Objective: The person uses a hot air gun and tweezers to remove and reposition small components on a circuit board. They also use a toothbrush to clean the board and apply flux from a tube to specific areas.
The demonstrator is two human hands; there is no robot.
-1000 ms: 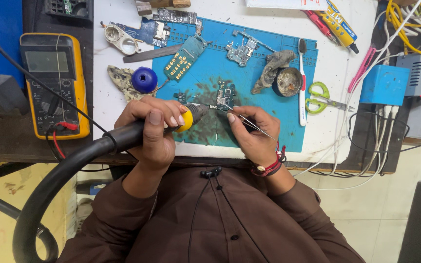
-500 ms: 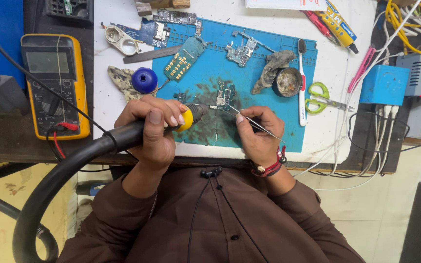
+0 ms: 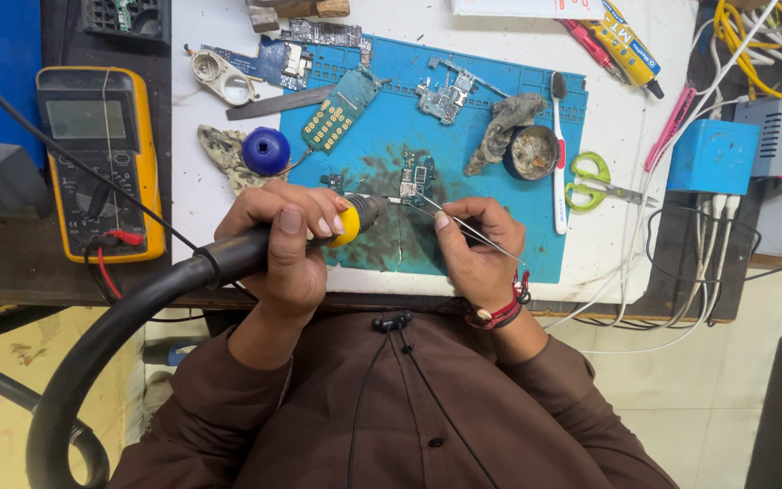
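The left hand (image 3: 287,244) grips the hot-air nozzle (image 3: 366,214), its long axis pointing right at the small board (image 3: 416,178) just past its tip. The right hand (image 3: 477,249) pinches tweezers (image 3: 463,226) — tips touching the board's near edge, up-left of those fingers.

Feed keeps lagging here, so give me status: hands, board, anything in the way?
Left hand grips black hot-air nozzle with yellow collar. Right hand holds thin metal tweezers on small green circuit board. Blue work mat around board uncluttered.
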